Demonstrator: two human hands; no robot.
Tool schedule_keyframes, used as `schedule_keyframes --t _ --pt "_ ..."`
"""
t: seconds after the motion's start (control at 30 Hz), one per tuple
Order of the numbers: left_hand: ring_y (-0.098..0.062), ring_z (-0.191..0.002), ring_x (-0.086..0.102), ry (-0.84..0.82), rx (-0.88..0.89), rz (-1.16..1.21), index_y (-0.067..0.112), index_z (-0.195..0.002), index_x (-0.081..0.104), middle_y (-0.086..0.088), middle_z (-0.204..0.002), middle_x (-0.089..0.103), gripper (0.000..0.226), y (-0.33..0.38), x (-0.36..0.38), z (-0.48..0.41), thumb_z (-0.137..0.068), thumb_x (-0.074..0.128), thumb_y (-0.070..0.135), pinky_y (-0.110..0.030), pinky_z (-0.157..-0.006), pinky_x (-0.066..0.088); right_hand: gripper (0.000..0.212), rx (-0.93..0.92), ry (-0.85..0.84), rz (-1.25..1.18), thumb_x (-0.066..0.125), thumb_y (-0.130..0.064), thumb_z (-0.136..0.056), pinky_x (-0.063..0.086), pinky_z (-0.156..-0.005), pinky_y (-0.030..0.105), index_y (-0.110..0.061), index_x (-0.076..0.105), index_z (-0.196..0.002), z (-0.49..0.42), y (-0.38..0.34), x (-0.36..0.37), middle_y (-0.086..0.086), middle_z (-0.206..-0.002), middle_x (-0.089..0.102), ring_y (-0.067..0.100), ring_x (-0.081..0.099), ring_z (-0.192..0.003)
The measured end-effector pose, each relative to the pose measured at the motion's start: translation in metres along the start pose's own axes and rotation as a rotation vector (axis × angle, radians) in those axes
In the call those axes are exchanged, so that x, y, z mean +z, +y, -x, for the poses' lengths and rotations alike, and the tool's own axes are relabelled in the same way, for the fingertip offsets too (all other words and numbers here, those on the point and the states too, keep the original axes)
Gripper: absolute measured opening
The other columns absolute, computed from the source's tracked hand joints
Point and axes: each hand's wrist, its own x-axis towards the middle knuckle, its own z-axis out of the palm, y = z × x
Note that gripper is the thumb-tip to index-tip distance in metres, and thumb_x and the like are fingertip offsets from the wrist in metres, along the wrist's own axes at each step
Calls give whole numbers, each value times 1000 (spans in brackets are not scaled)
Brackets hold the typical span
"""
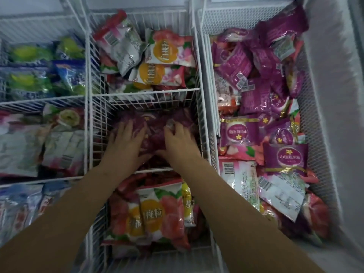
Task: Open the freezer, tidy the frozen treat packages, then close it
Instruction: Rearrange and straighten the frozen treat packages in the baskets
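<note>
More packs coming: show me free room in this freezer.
Only the middle wire basket has room, above the low purple packs under the left hand and right hand. Right mesh basket and near peach packs are heaped.

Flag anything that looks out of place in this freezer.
The right mesh basket is a jumble: pink peach packages lie mixed among the purple packages, several flipped barcode-up and overlapping at angles.

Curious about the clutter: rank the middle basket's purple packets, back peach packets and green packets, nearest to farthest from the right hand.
1. Purple packets: under the right hand, touching.
2. Peach packets: just behind, centre.
3. Green packets: far-left corner.
</note>
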Motion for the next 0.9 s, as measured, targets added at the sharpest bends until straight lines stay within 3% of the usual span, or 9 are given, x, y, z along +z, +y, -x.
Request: schedule_keyframes --t 0.1,0.17,0.23,0.33,0.4,0.53,0.67,0.77,0.9 --pt "-35 -146 -13 -150 -80 83 30 -154 2 -18 -159 -12 83 9 -1 -5 -91 50 55 -56 -116 4 68 -54 -61 -131 54 -43 -96 27 -114 47 -7 29 -147 9 -1 -15 20 -155 17 39 24 -138" --pt "-34 -146 -13 -91 -82 178 27 -155 9 -19 -160 -9 77 21 -16 -3 -93 49 51 -55 -116 2 57 -131 124 -265 52 -37 -99 31 -112 41 -8 37 -146 29 7 -34 17 -155 24 33 27 -140" --pt "-30 -148 5 139 -34 336 18 -150 29 -15 -160 12 63 42 -38 2 -95 50 40 -49 -117 11 47 -148 413 -337 52 -31 -99 39 -105 35 -10 47 -141 57 29 -55 11 -149 37 25 37 -136" --pt "-16 -127 43 479 143 530 14 -128 56 -2 -136 48 38 88 -73 7 -96 49 33 -16 -104 28 38 49 713 -374 52 -23 -99 42 -103 30 -13 54 -135 96 94 -72 4 -139 46 19 44 -128" --pt "-11 -115 48 500 292 549 16 -121 59 2 -123 54 30 127 -86 -1 -96 52 30 -9 -96 30 46 300 661 -324 51 -27 -99 42 -106 41 -14 43 -142 117 141 -71 7 -143 39 24 38 -131" --pt "-21 -124 44 305 476 354 10 -134 51 -8 -135 46 48 201 -73 -29 -89 65 22 -30 -103 38 73 592 285 -170 50 -44 -96 33 -106 57 -17 11 -153 134 192 -49 15 -156 15 39 19 -140" --pt "-33 -117 48 168 538 -112 8 -138 40 -14 -124 46 62 227 -50 -60 -84 68 23 -46 -103 40 70 571 219 -115 53 -40 -96 28 -112 58 -19 17 -152 130 203 -33 19 -157 11 44 16 -140" --pt "-31 -96 54 170 506 -196 6 -129 47 -12 -104 51 54 230 -43 -64 -80 69 13 -45 -83 50 65 499 303 -62 61 -22 -94 35 -109 55 -21 29 -150 132 200 -29 18 -154 22 44 25 -137" --pt "-30 -108 48 218 564 -248 5 -143 36 -14 -120 51 70 228 -35 -50 -80 67 7 -38 -89 47 60 421 330 -40 57 -6 -90 39 -105 44 -19 40 -146 137 193 -35 12 -146 37 35 38 -127"
